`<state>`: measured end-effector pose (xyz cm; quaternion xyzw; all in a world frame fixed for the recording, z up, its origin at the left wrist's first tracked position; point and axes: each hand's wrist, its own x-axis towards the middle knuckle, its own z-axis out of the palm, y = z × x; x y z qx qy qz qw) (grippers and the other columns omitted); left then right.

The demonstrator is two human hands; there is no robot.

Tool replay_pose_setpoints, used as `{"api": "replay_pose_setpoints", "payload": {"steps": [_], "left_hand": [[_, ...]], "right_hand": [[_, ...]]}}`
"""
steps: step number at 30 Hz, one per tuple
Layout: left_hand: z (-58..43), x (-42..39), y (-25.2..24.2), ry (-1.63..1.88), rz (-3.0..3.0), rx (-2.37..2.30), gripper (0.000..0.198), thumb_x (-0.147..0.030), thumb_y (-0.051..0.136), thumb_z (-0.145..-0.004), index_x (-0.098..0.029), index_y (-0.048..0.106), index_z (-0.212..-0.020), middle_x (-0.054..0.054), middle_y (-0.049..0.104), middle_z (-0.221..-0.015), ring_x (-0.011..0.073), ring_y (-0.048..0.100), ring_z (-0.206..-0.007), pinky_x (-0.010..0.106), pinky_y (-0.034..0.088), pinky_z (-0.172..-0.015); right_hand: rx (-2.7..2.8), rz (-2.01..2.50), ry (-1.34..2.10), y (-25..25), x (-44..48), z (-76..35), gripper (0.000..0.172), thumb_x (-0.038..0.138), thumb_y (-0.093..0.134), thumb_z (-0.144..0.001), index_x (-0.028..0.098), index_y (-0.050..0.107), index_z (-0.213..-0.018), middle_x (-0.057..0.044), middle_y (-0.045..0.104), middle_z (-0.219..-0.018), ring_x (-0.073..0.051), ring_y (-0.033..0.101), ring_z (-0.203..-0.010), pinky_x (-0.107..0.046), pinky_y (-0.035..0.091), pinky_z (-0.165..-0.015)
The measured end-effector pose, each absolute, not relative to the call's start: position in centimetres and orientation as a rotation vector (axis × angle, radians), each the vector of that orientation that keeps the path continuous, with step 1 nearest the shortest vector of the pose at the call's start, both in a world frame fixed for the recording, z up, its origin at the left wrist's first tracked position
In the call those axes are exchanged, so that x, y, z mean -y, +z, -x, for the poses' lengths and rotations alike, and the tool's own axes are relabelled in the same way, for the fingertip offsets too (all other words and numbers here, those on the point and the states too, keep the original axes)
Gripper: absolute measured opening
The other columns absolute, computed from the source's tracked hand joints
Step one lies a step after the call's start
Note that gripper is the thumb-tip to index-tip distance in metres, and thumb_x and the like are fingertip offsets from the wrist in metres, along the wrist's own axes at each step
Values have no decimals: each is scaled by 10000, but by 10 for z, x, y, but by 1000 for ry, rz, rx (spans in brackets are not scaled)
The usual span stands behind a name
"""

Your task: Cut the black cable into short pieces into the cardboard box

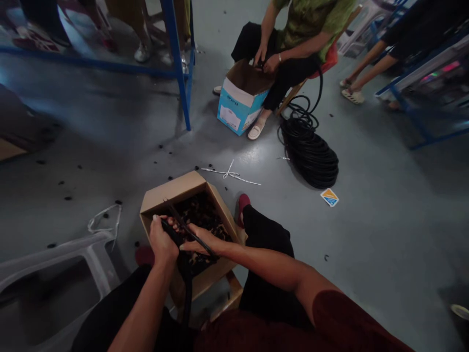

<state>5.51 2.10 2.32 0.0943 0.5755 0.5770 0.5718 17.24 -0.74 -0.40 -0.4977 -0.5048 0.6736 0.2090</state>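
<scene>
Directly beneath the left fingers (pixel 158 229) and right fingers (pixel 190 247), a cardboard box (pixel 172 194), open at the top, perched on a wooden stool (pixel 232 293) between the person's legs and heaped with dark pieces (pixel 200 212), too jumbled to make out singly. Left fingers curled fully shut around a black cable (pixel 170 233), its loose length hanging down past the front of the box. Right fingers nearly closed in a pinch on a thin black strand (pixel 190 230) slanting across the mouth of the box; whether part of the same cable or a separate length, impossible to tell. Both grips set close together and right over the box, judged a sound way of steadying a short span. Cable matte, dull black and flexible-looking, with no markings visible. Farther out past the fingers, black scraps (pixel 161 146) dotted across the grey floor, and a twisted white strap (pixel 230 173) lying just ahead of the box. Well ahead, a large coil of black cable (pixel 309 159) on the floor, near a co-worker's hands (pixel 266 61) working above a blue-and-white carton (pixel 240 100). Left of the fingers, a white plastic chair (pixel 54 274).
</scene>
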Motion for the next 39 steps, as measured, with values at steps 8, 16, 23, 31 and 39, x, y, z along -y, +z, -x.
{"api": "replay_pose_setpoints", "payload": {"steps": [8,16,23,31,39], "left_hand": [[-50,-26,20,1335,8,-1259,157,-324,470,-811,-190,430,-742,-53,429,-539,90,413,-424,194,331,-422],[-37,-31,20,1295,90,-1099,151,-266,379,-807,-173,424,-697,-21,428,-586,118,441,-499,249,395,-503],[-32,-32,19,1225,158,-1008,162,-201,356,-811,-159,447,-684,-6,440,-614,120,456,-542,258,426,-552],[-33,-35,24,1230,202,-993,326,-220,288,-881,-140,504,-651,28,506,-633,135,513,-582,276,457,-591],[-39,-29,19,1155,60,-1217,406,-463,381,-915,-128,611,-933,65,618,-826,131,593,-712,248,469,-667]], "right_hand": [[1308,1264,1910,-8,7,-164,466,242,713,-643,195,535,-1071,10,590,-900,-147,545,-808,-287,458,-753],[1346,1384,1824,-1,-2,-166,377,146,647,-620,192,525,-974,29,548,-827,-132,508,-745,-275,439,-722],[1363,1392,1842,3,-5,-171,355,147,618,-627,178,513,-965,25,525,-820,-123,482,-716,-266,418,-687],[1318,1360,1817,-7,-9,-176,355,150,609,-604,184,505,-942,38,509,-802,-115,469,-701,-262,406,-687],[1259,1406,1734,1,-16,-185,327,228,601,-643,196,485,-948,40,504,-795,-123,484,-708,-276,417,-698]]}}
